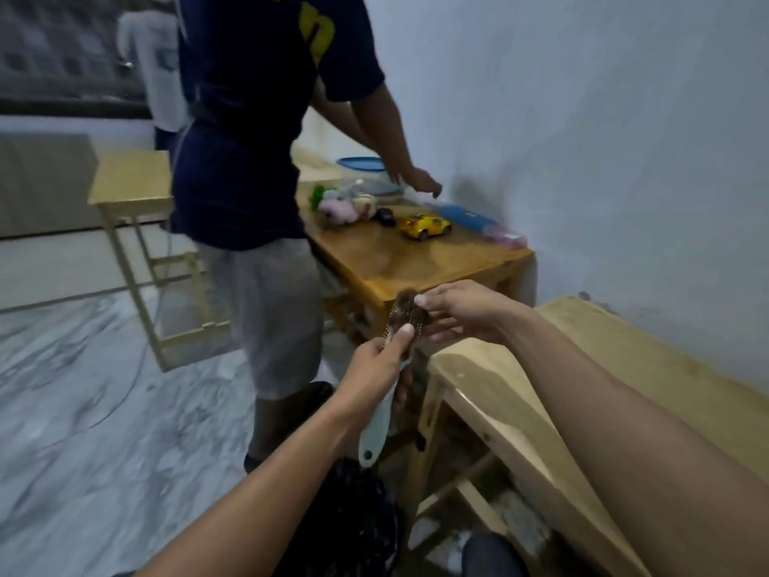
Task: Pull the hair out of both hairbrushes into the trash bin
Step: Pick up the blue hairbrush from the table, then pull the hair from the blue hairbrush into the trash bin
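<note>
Above the black plastic-lined trash bin at the bottom of the view, the left hand grips the pale blue-grey plastic hairbrush by its handle, fingers curled round it and the thumb stretched up against the bristled head. That head carries a matted clump of brown hair. The right hand reaches in from the right, forearm level, thumb and fingertips pinching the clump from the far side. The brush handle tapers to a rounded end with a small hole, hanging just over the bin. A bare light wooden bench with a smooth, glossy top stands to the right, beside the arms. Beyond, another person in a navy T-shirt with yellow lettering, only part of a letter readable, leans over an orange-brown wooden table holding a yellow toy car, soft toys and a blue-lidded tub. The floor is grey-veined marble.
</note>
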